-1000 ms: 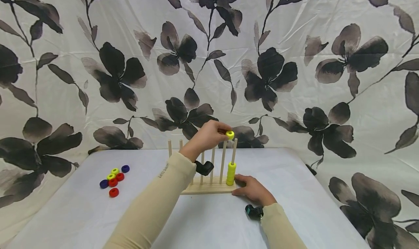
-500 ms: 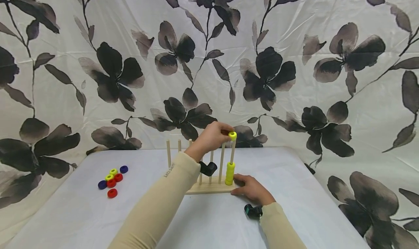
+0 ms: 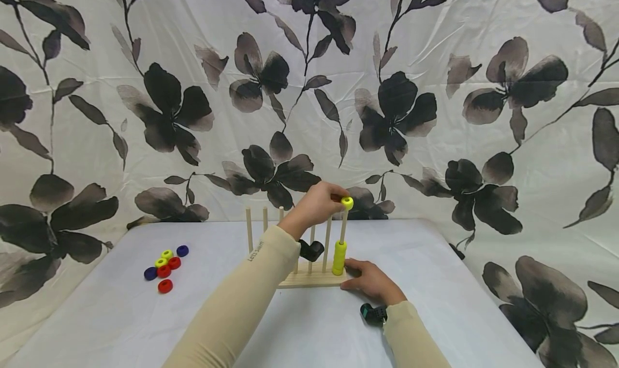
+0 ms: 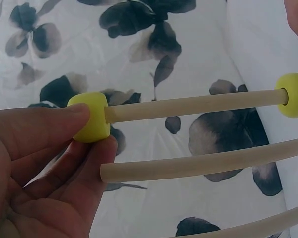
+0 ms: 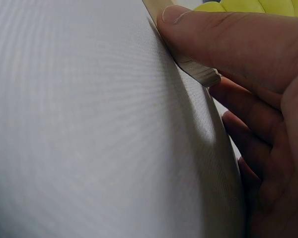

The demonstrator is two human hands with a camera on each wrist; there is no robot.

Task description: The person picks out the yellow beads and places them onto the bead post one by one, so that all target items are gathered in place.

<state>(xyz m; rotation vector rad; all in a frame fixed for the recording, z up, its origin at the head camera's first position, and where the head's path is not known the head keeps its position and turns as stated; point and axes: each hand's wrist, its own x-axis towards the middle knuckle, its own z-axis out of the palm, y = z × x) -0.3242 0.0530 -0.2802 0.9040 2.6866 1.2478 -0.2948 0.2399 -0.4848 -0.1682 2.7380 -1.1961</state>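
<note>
Backdrop: white cloth with dark, smoky flowers (image 3: 483, 196), standing behind a white-covered table (image 3: 309, 330), as I see it from my remote seat.
Yellow bead (image 3: 347, 203): small, bright and rounded; I find it at the top of the rightmost peg (image 3: 344, 228). Up close, the peg's tip meets the bead's right face — how deep it goes, I cannot tell.
Yellow stack (image 3: 339, 258): several matching beads packed low on that same peg, well below the pinched one.
Wooden base (image 3: 309, 282): pale and flat, with a row of upright pegs, some hidden from me by the left sleeve (image 3: 242, 303).
Left hand (image 3: 319, 202): pinching the yellow bead between thumb and fingers, its arm reaching in from the near left, wrist raised over the pegs.
Right hand (image 3: 369, 282): gripping the base's right end, thumb at the near edge — forearm low, coming from the near right.
Loose beads (image 3: 164, 271): on the left I count three red, two yellow and two blue.
</note>
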